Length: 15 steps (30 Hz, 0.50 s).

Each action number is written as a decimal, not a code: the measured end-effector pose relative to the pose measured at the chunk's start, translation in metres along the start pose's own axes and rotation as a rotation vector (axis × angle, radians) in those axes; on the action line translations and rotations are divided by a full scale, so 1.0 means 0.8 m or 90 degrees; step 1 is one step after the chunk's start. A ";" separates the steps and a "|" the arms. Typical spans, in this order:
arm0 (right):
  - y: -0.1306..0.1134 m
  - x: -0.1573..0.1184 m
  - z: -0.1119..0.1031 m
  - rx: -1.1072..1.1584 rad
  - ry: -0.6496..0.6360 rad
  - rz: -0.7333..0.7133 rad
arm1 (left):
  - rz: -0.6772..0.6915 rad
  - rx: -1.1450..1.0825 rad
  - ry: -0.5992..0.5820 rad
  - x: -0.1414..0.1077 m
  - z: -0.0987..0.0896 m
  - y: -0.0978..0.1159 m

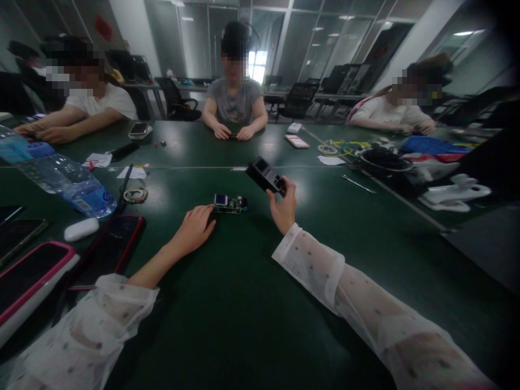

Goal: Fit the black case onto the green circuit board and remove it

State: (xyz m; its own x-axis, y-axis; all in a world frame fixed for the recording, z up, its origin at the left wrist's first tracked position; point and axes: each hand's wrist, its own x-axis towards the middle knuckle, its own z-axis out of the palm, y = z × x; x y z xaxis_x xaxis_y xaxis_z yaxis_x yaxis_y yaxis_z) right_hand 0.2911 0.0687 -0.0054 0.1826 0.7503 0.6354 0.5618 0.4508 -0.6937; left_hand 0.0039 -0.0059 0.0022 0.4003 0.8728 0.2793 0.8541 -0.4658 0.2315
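A small green circuit board (233, 205) with a little screen lies on the dark green table (227, 303). My left hand (197, 228) rests on the table at the board's left end, its fingertips touching or very near it, palm down and fingers stretched. Raised above the table to the right of the board, my right hand (284, 205) grips a black rectangular device case (265, 174) by its near end. The case is tilted, with a window and cutouts on the face I see. Whether anything sits inside it, I cannot tell.
To the left lie a water bottle (60, 176), a white earbud case (81, 229), a red-edged phone (111, 246) and a pink-edged phone (34, 276). A wrench (359, 184) and coiled cables (341, 148) are on the right. Several people sit around the table.
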 end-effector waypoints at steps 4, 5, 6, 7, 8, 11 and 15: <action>-0.029 -0.015 0.002 0.031 -0.050 -0.028 | 0.006 0.000 0.007 0.000 0.001 -0.001; -0.034 -0.019 0.004 0.053 -0.070 -0.028 | 0.006 -0.002 0.009 0.000 0.002 -0.001; -0.038 -0.023 0.006 0.074 -0.095 -0.031 | 0.007 -0.003 0.010 0.000 0.002 -0.001; -0.041 -0.026 0.007 0.093 -0.116 -0.034 | 0.008 -0.004 0.011 0.000 0.003 -0.002; -0.043 -0.028 0.008 0.107 -0.138 -0.037 | 0.007 -0.004 0.013 0.000 0.003 -0.002; -0.045 -0.030 0.010 0.132 -0.190 -0.048 | 0.002 -0.004 0.009 0.000 0.002 -0.001; -0.043 -0.030 0.010 0.153 -0.241 -0.067 | -0.002 0.001 0.000 -0.001 0.000 0.001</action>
State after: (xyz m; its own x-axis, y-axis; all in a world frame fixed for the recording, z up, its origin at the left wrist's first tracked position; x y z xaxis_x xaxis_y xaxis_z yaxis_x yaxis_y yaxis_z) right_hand 0.2612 0.0389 0.0005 -0.1976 0.7983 0.5689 0.3500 0.5996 -0.7197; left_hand 0.0043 -0.0066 0.0020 0.3975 0.8743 0.2785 0.8558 -0.4627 0.2313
